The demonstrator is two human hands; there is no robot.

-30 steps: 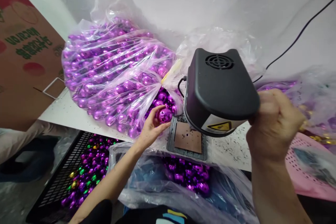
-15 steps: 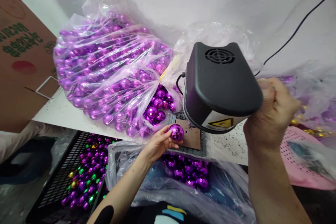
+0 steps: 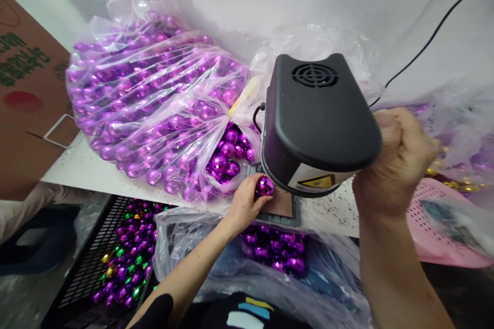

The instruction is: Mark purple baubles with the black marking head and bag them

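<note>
My left hand (image 3: 247,203) is closed round a shiny purple faceted ball (image 3: 265,185), thumb below and fingers behind it. The ball sits over a brown board (image 3: 281,203) on a grey base plate, beneath the front of a black machine housing (image 3: 320,113) with a round vent and a yellow warning label. My right hand (image 3: 395,157) makes a fist against the right side of this housing; what its fingers wrap round is hidden. Just left of the machine, a clear bag (image 3: 154,108) bulges with many purple balls, its mouth open towards my left hand.
Below the table edge, plastic sheeting (image 3: 193,236) holds more purple balls (image 3: 276,249). A black crate (image 3: 83,262) with small coloured balls stands lower left, near a cardboard box (image 3: 29,97) and another person's sleeve (image 3: 27,211). A pink perforated basket (image 3: 432,236) is at right.
My left hand has carried the purple ball slightly right and up, further under the machine's front, its fingers now behind the ball. My right hand stays by the housing. The view has shifted slightly.
</note>
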